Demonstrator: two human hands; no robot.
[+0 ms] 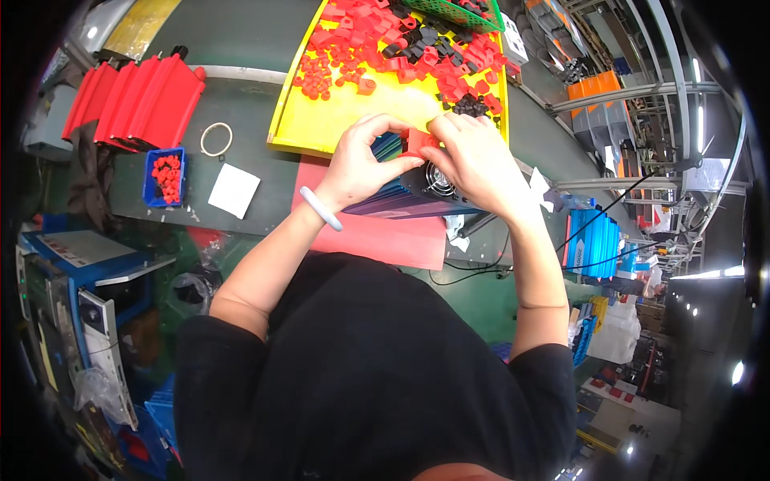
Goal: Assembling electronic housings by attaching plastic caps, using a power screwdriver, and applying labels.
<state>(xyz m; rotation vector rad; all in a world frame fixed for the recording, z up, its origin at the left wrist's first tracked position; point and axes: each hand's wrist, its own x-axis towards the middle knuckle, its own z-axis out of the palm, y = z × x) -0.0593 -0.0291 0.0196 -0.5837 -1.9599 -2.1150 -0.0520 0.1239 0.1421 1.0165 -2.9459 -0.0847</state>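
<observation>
Over the near edge of a yellow tray, my left hand (357, 164) and my right hand (475, 160) meet at a small red plastic cap (416, 141). My left thumb and index finger close on its left side, and my right fingers grip its right side. A dark opening shows in the piece. Right beneath my hands lies a blue finned metal housing (389, 196) with a round fan grille (439, 181) on its end. My fingers partly cover the housing, so I cannot tell whether the cap touches it.
Loose red and black plastic parts fill the yellow tray (317, 124), with a green basket (461, 11) at its far side. To the left are red finned housings (148, 104), a blue bin (149, 191) of red pieces, a ring (205, 147) and white paper (234, 191). Cables (473, 271) hang at right.
</observation>
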